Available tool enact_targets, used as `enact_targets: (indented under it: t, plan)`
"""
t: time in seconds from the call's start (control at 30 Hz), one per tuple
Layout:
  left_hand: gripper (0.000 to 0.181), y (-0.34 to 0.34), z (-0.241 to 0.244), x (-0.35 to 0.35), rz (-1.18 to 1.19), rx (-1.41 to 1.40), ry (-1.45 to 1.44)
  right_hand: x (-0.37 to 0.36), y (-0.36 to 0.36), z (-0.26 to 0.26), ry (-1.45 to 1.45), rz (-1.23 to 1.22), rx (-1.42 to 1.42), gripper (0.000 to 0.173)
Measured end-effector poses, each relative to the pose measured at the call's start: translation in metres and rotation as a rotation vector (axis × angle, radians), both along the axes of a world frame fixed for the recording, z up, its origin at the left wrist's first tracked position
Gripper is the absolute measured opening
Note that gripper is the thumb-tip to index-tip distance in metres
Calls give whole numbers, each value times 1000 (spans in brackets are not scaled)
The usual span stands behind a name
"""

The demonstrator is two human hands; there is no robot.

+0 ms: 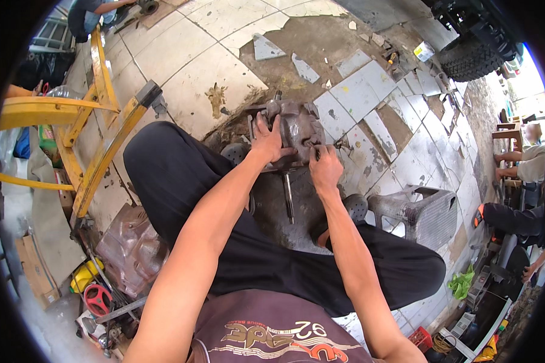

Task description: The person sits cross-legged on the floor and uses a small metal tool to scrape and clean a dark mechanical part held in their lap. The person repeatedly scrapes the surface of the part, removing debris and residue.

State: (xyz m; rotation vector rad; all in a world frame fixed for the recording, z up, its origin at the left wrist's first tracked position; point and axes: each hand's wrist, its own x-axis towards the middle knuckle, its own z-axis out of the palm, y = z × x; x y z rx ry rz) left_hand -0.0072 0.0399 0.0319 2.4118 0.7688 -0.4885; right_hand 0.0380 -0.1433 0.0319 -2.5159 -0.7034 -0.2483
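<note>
A brown metal gearbox housing (295,125) sits on the floor between my feet, a splined steel shaft (288,197) sticking out of its near side. Across the housing's left part rests my left hand (268,140), fingers spread on the metal. My right hand (325,166) is at its right near edge, fingers curled in against the casing; whether they pinch a small part there is hidden.
Left stands a yellow steel frame (106,156), with a brown metal casing (134,249) below it. A grey plastic stool (418,213) is at my right. Broken tiles (356,90) lie beyond the housing. Other people are at the far left and right edges, near a tyre (470,59) and toolboxes.
</note>
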Motion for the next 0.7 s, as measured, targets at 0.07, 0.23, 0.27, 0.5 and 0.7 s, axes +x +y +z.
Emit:
enact_targets:
  t: [0.07, 0.23, 0.27, 0.5, 0.7]
  plan:
    - [130, 3, -1, -3, 5, -2, -5, -4, -3, 4, 4, -5, -11, 13]
    - [130, 0, -3, -1, -8, 12, 14, 1, 0, -3, -58, 13, 18, 12]
    - [130, 1, -5, -2, -11, 10, 5, -1, -1, -3, -66, 8, 22, 12]
    - [128, 2, 2, 2, -10, 16, -19, 0, 5, 4, -32, 9, -8, 13]
    - [130, 0, -1, 2, -15, 40, 36, -5, 2, 6, 20, -14, -34, 17]
